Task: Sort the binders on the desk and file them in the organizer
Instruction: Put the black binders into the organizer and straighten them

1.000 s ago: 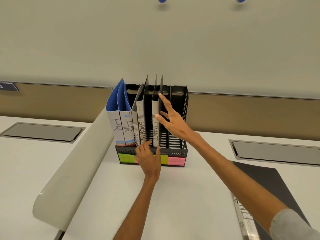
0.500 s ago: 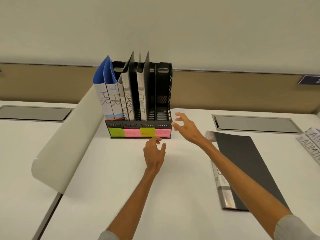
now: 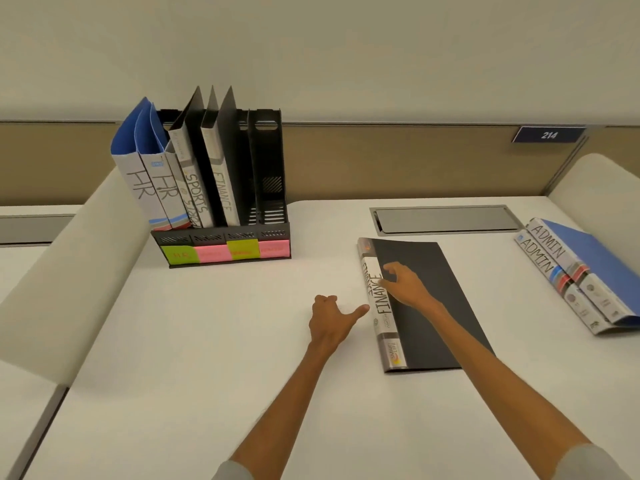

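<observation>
Right hand [image 3: 407, 285] now on FINANCE binder [image 3: 422, 306]

The right hand [image 3: 407, 287] rests on the flat black FINANCE binder [image 3: 420, 304] (spine leftward) on the white bench [image 3: 194, 358]; the left hand [image 3: 330, 322] lies beside it, thumb out.

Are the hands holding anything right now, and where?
Nothing lifted. The right hand rests on the flat FINANCE binder, fingers at its spine; the left hand is empty.

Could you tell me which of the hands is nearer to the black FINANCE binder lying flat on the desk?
Right. The right hand rests on the black FINANCE binder near its spine; the left hand lies just left of it.
</observation>
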{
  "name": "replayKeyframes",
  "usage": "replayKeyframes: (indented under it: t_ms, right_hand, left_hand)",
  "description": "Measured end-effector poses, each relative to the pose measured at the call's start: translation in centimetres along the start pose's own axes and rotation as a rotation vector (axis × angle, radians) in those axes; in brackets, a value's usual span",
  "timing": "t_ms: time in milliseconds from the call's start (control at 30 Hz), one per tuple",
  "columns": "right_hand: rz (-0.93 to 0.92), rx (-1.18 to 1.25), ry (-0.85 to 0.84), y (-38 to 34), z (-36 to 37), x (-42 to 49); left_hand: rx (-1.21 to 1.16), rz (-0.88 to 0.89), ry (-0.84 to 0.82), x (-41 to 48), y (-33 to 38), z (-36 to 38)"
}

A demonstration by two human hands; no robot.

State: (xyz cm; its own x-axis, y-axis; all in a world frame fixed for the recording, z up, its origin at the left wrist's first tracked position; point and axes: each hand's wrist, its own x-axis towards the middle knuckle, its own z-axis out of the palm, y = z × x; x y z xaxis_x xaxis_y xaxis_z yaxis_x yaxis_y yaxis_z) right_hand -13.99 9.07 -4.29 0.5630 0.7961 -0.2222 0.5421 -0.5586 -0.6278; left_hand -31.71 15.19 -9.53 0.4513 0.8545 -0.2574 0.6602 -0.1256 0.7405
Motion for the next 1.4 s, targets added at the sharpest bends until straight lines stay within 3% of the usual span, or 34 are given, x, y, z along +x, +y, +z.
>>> replayKeyframes:
  t_ms: [167,300,567,800,967,1033,1400]
  right_hand:
    - [0.097,-0.078,-0.007,4.0,-0.2,-0.8]
    - [0.153,-0.15,-0.007,6.7,-1.5,-1.0]
    - [0.376,-0.204,0.066,11.8,-2.9,-1.3]
    - [0.393,-0.206,0.135,12.5,-2.6,-1.6]
    - [0.394,-0.18,0.12,13.0,-4.0,-1.0]
    - [0.398,-0.121,0.119,13.2,-4.5,-0.8]
    - [0.229,0.491,0.073,10.7,-7.0,1.5]
  left_hand:
    - [0.26,-0.053,-0.117,-0.8,2.6,3.6]
    - [0.312,-0.073,-0.138,-0.9,3.5,5.3]
    - [0.332,-0.069,-0.036,-2.1,4.3,8.5]
    - [0.035,-0.222,0.071,-2.3,6.3,10.5]
    - [-0.544,-0.261,0.126,-2.6,6.7,10.1]
    - [-0.669,-0.249,0.18,-2.9,6.8,9.2]
    - [-0.772,0.077,0.239,-3.6,8.5,1.9]
